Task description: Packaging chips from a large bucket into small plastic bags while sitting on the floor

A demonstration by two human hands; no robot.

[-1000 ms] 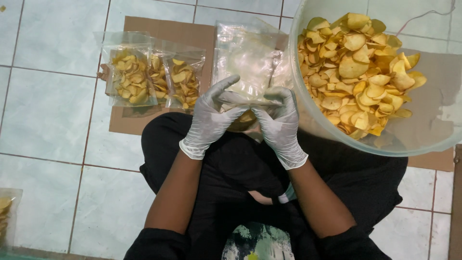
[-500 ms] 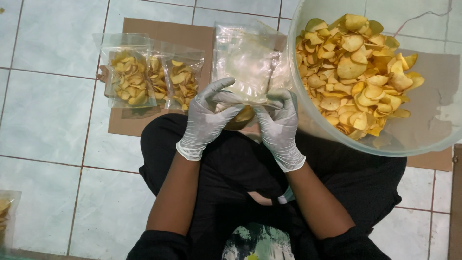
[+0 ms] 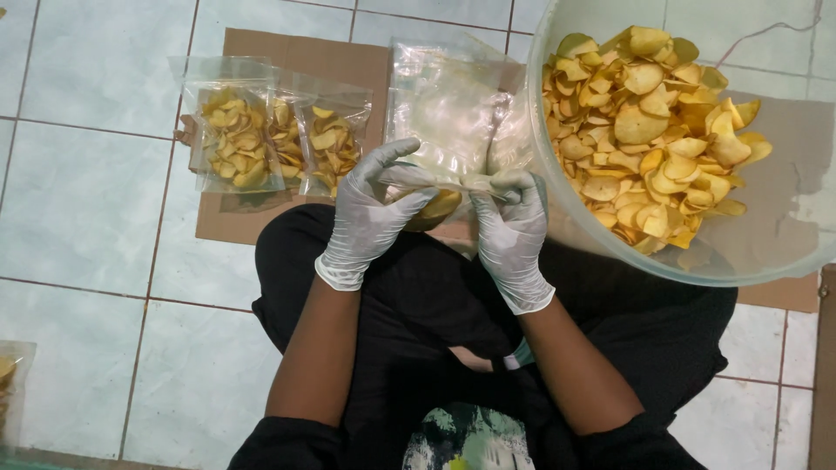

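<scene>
Both of my hands wear pale gloves and meet over my lap. My left hand (image 3: 366,218) and my right hand (image 3: 512,228) together pinch the top edge of a clear plastic bag (image 3: 440,178) that holds a few yellow chips (image 3: 441,205). Beneath and beyond the bag lies a stack of empty clear bags (image 3: 444,104). A large translucent bowl (image 3: 766,252) full of yellow chips (image 3: 649,130) stands just right of my right hand.
Two filled chip bags (image 3: 228,139), (image 3: 326,144) lie on brown cardboard (image 3: 287,52) to the left. The floor is pale tile (image 3: 87,174). Another bag of chips (image 3: 10,383) shows at the lower left edge.
My hands have stayed on the bag's top edge, shifting slightly; the fingers work along the bag's opening. The bowl and filled bags have not moved.
</scene>
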